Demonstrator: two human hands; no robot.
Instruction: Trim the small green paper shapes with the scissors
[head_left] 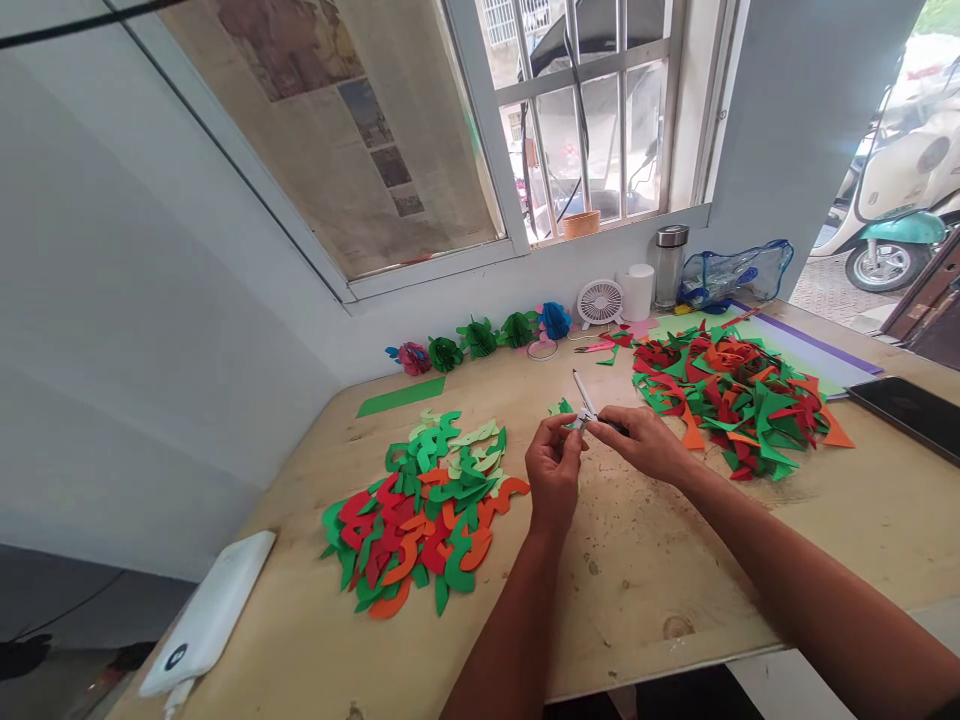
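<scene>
Both hands meet over the middle of the table. My left hand pinches a small whitish-grey piece between thumb and fingers; what it is, I cannot make out. Closed beside it, my right hand grips a slim pale pointed tool that sticks up and away, with a dark part showing under the fingers. Some green paper lies just behind the left fingers. To the left spreads a pile of curved paper cut-outs in green, red and orange. A heap of paper scraps lies to the right.
Along the wall stand folded paper ornaments, a small fan, a white cylinder, a glass bottle and a clear pouch. A green strip lies left, a phone right, a white power bank front left.
</scene>
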